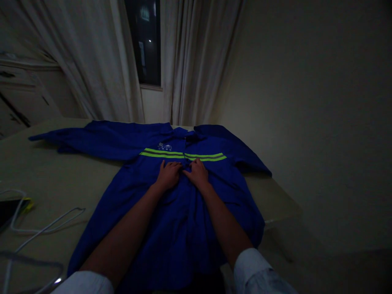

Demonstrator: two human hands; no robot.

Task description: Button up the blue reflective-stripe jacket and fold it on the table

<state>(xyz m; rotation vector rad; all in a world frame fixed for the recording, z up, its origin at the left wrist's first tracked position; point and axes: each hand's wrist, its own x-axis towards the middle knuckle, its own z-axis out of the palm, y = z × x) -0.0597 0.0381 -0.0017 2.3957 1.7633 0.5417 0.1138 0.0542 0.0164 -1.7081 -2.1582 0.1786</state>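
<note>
A blue work jacket with two lime-green stripes across the chest lies spread flat on a pale table, collar away from me. My left hand and my right hand rest side by side on the middle of its chest, just below the stripes. Their fingertips meet at the front closure, fingers bent and pressed to the cloth. The room is dim, so I cannot make out whether they pinch a zip or button. One sleeve stretches out to the far left.
White wire hangers lie on the table at the left, beside a dark flat object. Pale curtains frame a dark window behind the table. The table's right edge drops off close to a bare wall.
</note>
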